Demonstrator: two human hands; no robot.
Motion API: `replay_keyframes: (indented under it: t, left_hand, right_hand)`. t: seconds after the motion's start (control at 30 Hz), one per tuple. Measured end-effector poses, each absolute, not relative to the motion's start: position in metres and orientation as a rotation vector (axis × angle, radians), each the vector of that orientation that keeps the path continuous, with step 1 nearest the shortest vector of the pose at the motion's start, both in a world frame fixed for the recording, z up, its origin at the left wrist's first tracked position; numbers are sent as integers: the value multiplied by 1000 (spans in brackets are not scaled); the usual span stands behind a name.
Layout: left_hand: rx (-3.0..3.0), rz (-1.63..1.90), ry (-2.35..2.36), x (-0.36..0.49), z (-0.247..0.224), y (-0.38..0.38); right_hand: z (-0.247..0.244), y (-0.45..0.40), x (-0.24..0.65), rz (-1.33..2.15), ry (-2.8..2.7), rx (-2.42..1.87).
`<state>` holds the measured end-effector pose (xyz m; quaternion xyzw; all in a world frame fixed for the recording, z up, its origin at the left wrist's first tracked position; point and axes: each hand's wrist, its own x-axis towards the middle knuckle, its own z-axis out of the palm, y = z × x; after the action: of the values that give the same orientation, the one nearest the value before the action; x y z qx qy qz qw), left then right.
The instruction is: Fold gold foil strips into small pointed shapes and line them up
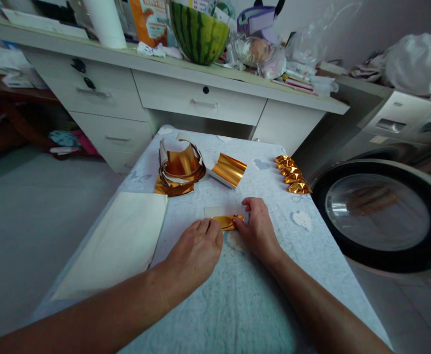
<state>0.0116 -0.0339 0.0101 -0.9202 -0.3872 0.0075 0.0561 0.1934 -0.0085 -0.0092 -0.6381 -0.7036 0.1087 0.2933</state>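
A sheet of gold foil paper (225,222), partly folded with a pale strip along its far side, lies on the cloth-covered table between my hands. My left hand (200,243) has its fingers curled closed on the sheet's left end. At the right end, my right hand (257,228) pinches the sheet, thumb on the gold part and fingertips by the pale strip. Just beyond lie a curled gold sheet (230,169) and a stack of curled gold paper (180,164). Several folded gold paper pieces (292,174) stand in a row at the far right.
A large cream sheet (115,241) covers the table's left side. Behind the table is a white desk with drawers (200,101), bearing a cut watermelon (198,34) and clutter. To the right, a washing machine's round door (381,214) hangs open beside the table edge.
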Motion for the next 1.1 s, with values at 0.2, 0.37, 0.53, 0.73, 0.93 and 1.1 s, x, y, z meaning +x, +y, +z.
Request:
replay_keyframes:
  t: [0.2, 0.37, 0.53, 0.73, 0.93, 1.1]
  left_hand:
    - [-2733, 57, -1242, 16, 5, -46]
    - [-2735, 66, -1321, 18, 5, -52]
    - [-2674, 151, -1426, 19, 7, -57]
    - [-2648, 209, -1465, 17, 14, -58]
    - [-2664, 139, -1467, 16, 8, -60]
    - [-2660, 143, -1460, 14, 5, -61]
  right_hand:
    - [0, -11, 191, 255, -2320, -1543]
    - [2, -13, 187, 287, -2301, -1570]
    - [3, -15, 182, 277, -2270, -1634]
    - [4, -17, 176, 208, -2263, -1699]
    - [2, -18, 172, 124, -2285, -1744]
    - [1, -18, 171, 83, -2306, -1748]
